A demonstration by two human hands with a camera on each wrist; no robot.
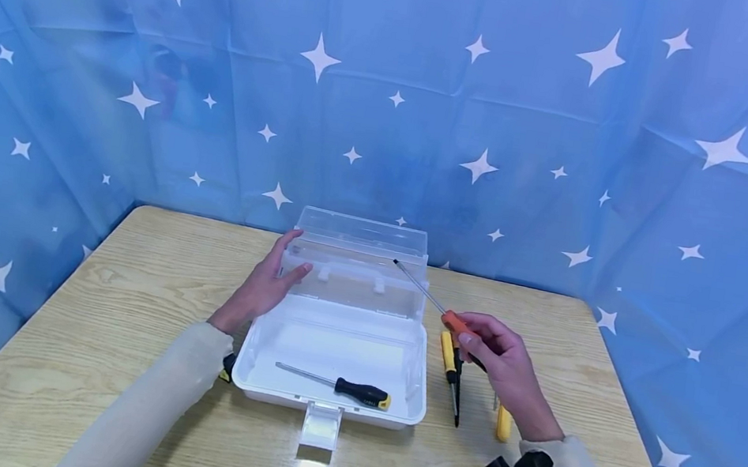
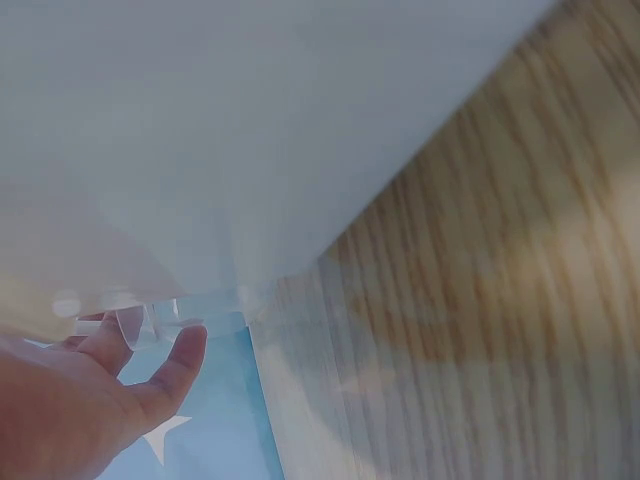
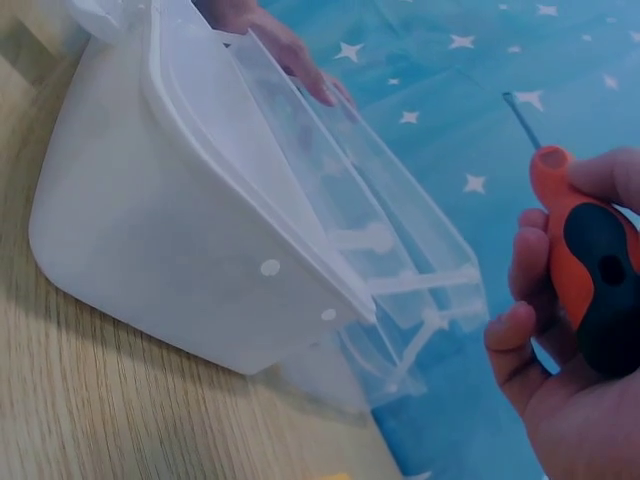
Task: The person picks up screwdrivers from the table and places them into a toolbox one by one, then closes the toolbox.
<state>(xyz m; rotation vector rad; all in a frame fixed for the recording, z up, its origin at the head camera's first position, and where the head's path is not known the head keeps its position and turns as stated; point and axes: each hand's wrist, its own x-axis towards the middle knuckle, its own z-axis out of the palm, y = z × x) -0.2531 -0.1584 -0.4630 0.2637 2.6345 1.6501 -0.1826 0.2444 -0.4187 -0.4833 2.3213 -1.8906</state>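
Observation:
My right hand (image 1: 500, 355) grips an orange-and-black screwdriver (image 1: 456, 323) by its handle. Its metal shaft points up and left, with the tip overlapping the raised clear lid (image 1: 356, 259) in the head view. That lid belongs to a white toolbox (image 1: 334, 340), which stands open with its front latch (image 1: 321, 426) hanging down. At the lid's left edge, my left hand (image 1: 265, 282) holds it, thumb on the inner side and fingers along the edge. A black screwdriver (image 1: 359, 391) with a yellow end lies inside the box, shaft to the left.
Right of the box lie a yellow-and-black screwdriver (image 1: 448, 356), a dark tool beside it and a yellow handle (image 1: 503, 424) partly under my right arm. A small black-and-yellow item (image 1: 227, 367) shows at the box's left. A blue star-patterned cloth (image 1: 391, 108) hangs behind the wooden table (image 1: 121, 294).

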